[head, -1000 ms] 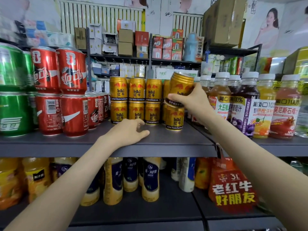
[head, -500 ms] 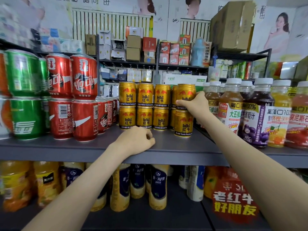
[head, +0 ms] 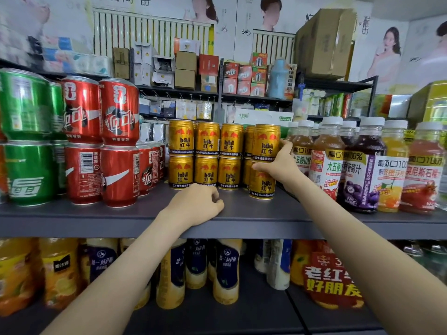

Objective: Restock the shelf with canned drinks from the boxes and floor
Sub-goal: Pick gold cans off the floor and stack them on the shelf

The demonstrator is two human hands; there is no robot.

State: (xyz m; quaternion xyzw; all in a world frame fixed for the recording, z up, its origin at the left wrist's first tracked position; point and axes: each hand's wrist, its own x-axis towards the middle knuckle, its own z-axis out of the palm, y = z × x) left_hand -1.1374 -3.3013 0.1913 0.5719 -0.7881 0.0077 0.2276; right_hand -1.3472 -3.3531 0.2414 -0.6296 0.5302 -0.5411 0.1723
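Note:
Gold Red Bull cans (head: 205,154) stand two high in rows at the middle of the grey shelf (head: 254,221). On the right of them, an upper gold can (head: 266,141) sits upright on a lower gold can (head: 262,184). My right hand (head: 280,165) grips this pair where they meet, thumb up the upper can's side, fingers curled across the front. My left hand (head: 196,205) rests on the shelf's front edge with fingers loosely curled, holding nothing.
Red cola cans (head: 118,143) and green cans (head: 26,141) are stacked to the left. Juice bottles (head: 362,165) stand close on the right of the gold cans. The lower shelf holds tall drink bottles (head: 225,269) and a red sign (head: 331,279). Boxes (head: 324,42) fill a rack behind.
My right hand has set the tilted gold can upright on the lower one and slid down to where they meet. My left hand's fingers have curled in on the shelf edge.

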